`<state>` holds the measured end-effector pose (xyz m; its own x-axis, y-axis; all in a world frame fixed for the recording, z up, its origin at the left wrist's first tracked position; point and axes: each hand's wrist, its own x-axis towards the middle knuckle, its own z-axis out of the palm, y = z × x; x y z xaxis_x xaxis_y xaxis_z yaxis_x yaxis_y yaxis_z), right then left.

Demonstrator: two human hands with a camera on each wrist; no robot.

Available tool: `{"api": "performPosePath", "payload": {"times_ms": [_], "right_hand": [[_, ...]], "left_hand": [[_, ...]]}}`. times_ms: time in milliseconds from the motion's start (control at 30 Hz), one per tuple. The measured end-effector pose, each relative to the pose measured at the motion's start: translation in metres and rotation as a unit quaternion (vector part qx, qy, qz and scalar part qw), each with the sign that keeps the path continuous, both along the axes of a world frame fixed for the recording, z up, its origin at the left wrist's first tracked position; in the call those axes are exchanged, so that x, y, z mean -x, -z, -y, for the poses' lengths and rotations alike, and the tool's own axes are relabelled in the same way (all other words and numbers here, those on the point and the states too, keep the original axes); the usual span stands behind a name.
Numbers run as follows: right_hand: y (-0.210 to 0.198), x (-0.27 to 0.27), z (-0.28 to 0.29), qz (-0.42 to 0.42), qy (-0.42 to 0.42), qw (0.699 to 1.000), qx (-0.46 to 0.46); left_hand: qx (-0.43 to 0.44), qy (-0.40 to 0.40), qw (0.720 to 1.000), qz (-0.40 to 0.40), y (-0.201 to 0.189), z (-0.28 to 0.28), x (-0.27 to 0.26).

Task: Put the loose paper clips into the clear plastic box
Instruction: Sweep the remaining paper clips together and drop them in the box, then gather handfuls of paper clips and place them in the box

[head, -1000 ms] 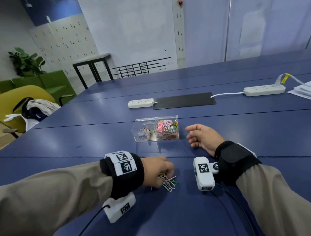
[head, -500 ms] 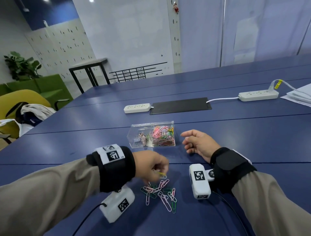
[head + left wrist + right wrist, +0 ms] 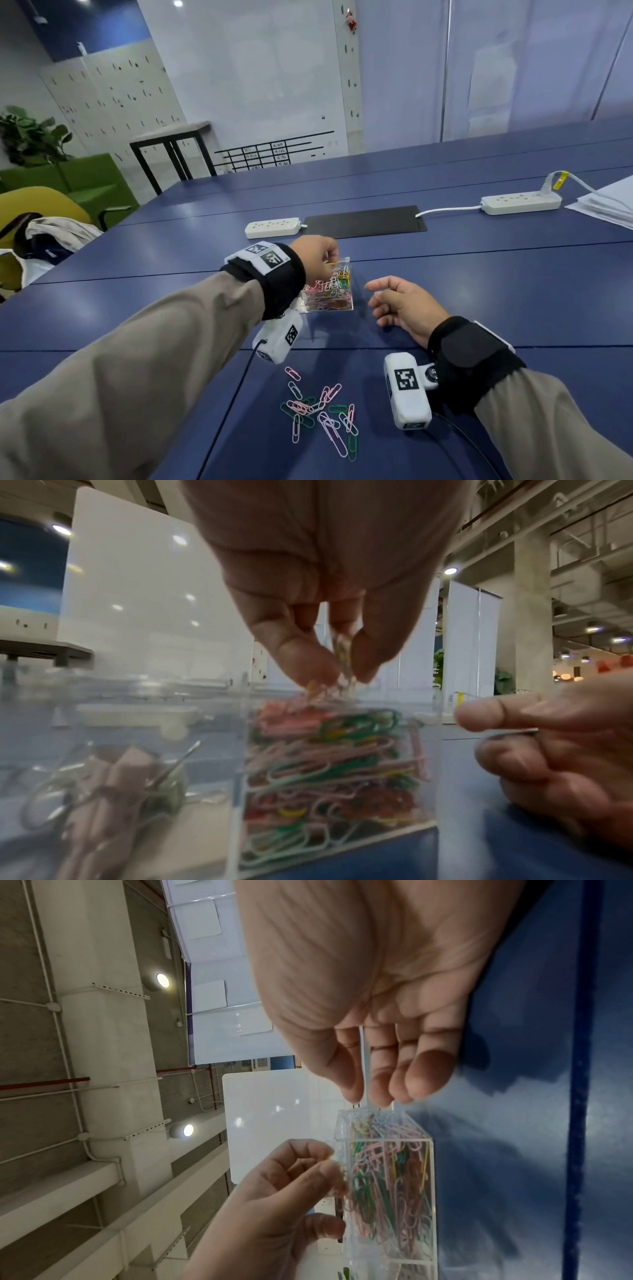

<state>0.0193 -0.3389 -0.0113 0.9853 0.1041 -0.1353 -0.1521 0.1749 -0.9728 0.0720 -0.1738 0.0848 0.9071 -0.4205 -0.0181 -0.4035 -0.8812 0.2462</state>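
The clear plastic box [image 3: 346,305] stands mid-table, its right compartment [image 3: 335,777] packed with coloured paper clips. My left hand [image 3: 327,262] hovers just over that compartment and pinches a yellowish clip [image 3: 343,653] between thumb and fingertip [image 3: 301,658]. The right wrist view shows the same pinch [image 3: 330,1168] at the box's open top [image 3: 390,1177]. Several loose paper clips [image 3: 322,411], pink, green and white, lie near the table's front between my arms. My right hand [image 3: 383,298] rests open on the table just right of the box, its fingers [image 3: 380,1085] near the box's end.
The box's left compartment [image 3: 113,783] holds other small office items. Behind the box lie a white power strip [image 3: 272,228] and a black mat [image 3: 364,224]. A second strip [image 3: 520,202] and stacked paper [image 3: 609,205] sit far right. A yellow chair [image 3: 41,205] stands left.
My left hand lifted off the loose pile with a clip and moved forward over the box. The pile is now uncovered. My right hand has stayed beside the box.
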Motion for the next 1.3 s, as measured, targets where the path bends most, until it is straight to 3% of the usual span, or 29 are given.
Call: {"api": "performPosePath", "payload": {"times_ms": [133, 300, 533, 733, 867, 1100, 1300], "right_hand": [[-0.001, 0.0, 0.0, 0.002, -0.002, 1.0, 0.01], [-0.001, 0.001, 0.0, 0.004, -0.002, 1.0, 0.012], [-0.002, 0.001, -0.001, 0.004, -0.001, 1.0, 0.012], [-0.003, 0.003, -0.002, 0.002, 0.005, 1.0, 0.004], [-0.003, 0.003, -0.001, 0.004, 0.001, 1.0, 0.009], [-0.003, 0.001, -0.002, 0.004, -0.002, 1.0, 0.012], [-0.003, 0.001, -0.001, 0.003, 0.0, 1.0, 0.013]], "left_hand": [[0.006, -0.028, 0.999, 0.029, 0.021, -0.007, -0.013], [0.028, -0.016, 0.997, 0.071, 0.019, -0.025, -0.004], [-0.176, 0.068, 0.982, -0.025, 0.046, -0.033, 0.037], [-0.165, 0.066, 0.983, -0.044, 0.048, -0.023, 0.027], [-0.174, 0.042, 0.984, -0.013, 0.045, -0.02, 0.026], [-0.099, 0.061, 0.993, 0.009, 0.044, -0.006, 0.025], [-0.18, 0.061, 0.982, -0.002, 0.058, -0.008, 0.013]]}}
